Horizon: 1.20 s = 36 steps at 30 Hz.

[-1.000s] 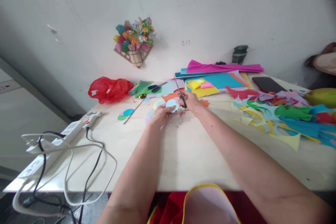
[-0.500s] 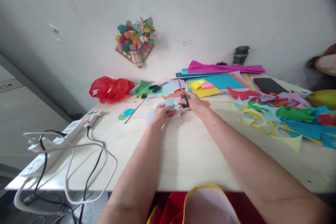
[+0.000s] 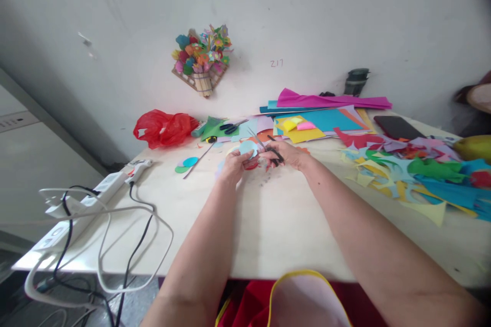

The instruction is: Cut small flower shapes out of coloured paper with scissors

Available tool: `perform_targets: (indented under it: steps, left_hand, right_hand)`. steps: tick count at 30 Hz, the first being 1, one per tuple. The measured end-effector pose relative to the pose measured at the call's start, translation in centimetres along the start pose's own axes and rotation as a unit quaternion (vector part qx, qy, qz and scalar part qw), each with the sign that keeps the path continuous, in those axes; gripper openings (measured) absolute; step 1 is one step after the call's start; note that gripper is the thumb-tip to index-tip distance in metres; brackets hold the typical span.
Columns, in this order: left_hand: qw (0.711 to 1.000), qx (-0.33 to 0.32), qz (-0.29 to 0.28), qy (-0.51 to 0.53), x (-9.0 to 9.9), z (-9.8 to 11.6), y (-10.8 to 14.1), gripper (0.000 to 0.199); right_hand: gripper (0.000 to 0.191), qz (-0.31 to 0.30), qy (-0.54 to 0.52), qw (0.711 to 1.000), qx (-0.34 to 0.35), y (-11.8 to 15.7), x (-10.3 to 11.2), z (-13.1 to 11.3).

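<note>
My left hand [image 3: 235,166] pinches a round light-blue paper disc [image 3: 248,148] at its lower left edge, a little above the table. Right beside it, my right hand [image 3: 286,154] is wrapped round the black handles of a pair of scissors [image 3: 274,153]. The blades point up and to the left, parted, near the disc's right side. Small red and grey snippets lie under the hands. Orange and pale paper pieces are partly hidden behind the fingers. Left of the hands lie a blue paper disc [image 3: 190,162] and a green one, beside a thin dark stick [image 3: 198,160].
Paper scraps [image 3: 399,173] spread over the table's right side, near a dark phone [image 3: 398,127]. Coloured sheets [image 3: 333,118] and second scissors [image 3: 230,126] lie at the back. A red plastic bag [image 3: 164,129] and a power strip [image 3: 76,222] with loose cables occupy the left.
The scissors have swung from nearly upright to leaning left, and their blades have parted. The light-blue disc is raised and tilted more toward me. The whole view has shifted slightly.
</note>
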State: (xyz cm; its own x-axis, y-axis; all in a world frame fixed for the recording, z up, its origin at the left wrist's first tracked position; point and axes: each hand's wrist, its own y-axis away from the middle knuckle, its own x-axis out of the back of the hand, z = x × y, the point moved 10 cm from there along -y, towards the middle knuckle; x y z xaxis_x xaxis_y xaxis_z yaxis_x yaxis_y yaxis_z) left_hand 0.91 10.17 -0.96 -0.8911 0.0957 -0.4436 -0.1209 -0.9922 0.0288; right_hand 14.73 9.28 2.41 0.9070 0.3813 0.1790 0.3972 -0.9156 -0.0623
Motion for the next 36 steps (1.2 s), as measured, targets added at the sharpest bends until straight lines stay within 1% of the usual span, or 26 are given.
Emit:
perform_targets:
  steps: [4,8,15,22,31,36]
  left_hand:
    - [1.000,-0.006,0.003,0.016,0.07,0.23,0.00,0.028]
    - [1.000,-0.001,0.001,0.009,0.12,0.33,0.06,0.030]
    - [1.000,-0.005,0.005,-0.005,0.35,0.40,-0.01,0.025]
    - [1.000,-0.010,0.006,-0.002,0.13,0.60,0.23,0.022]
    - [1.000,0.009,0.006,0.019,0.17,0.32,0.24,0.021]
    - [1.000,0.026,0.006,0.008,0.32,-0.05,0.10,0.018]
  right_hand:
    - [0.033,-0.015,0.046,0.999,-0.005,0.33,-0.23,-0.24]
    - [0.035,-0.028,0.062,0.998,0.000,0.55,-0.53,-0.54]
    - [0.030,-0.031,0.061,0.998,-0.008,0.55,-0.63,-0.44]
    - [0.027,-0.025,0.066,0.997,-0.017,0.71,-0.64,-0.49]
    - [0.026,-0.031,0.079,0.996,-0.024,0.77,-0.80,-0.42]
    - [0.028,-0.035,0.084,0.996,-0.021,0.91,-0.91,-0.79]
